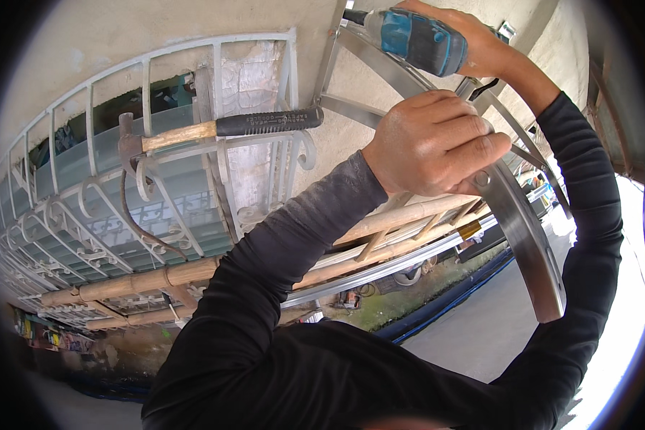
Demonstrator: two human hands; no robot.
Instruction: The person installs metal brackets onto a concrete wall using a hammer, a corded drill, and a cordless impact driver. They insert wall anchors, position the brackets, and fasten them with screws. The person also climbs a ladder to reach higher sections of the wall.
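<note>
My left hand (441, 143) is closed in a fist at the upper end of a shiny rectangular steel tube (524, 244), which slants down to the right. The exact grip is partly hidden behind the fingers. Higher up, my right hand (480, 43) is wrapped around a teal-and-black power tool (419, 43), whose narrow end points left. The tool sits in front of a steel frame (383, 61) close to the wall. A claw hammer (215, 130) with a wooden, black-gripped handle rests across the window grille, left of my left hand.
A white metal window grille (89, 129) with scrolls covers the louvred glass on the left. Below it runs a bamboo ladder (150, 281), with long metal lengths (401, 247) beside it. A beige wall (158, 25) stands behind. Far below lies a grey floor (473, 315).
</note>
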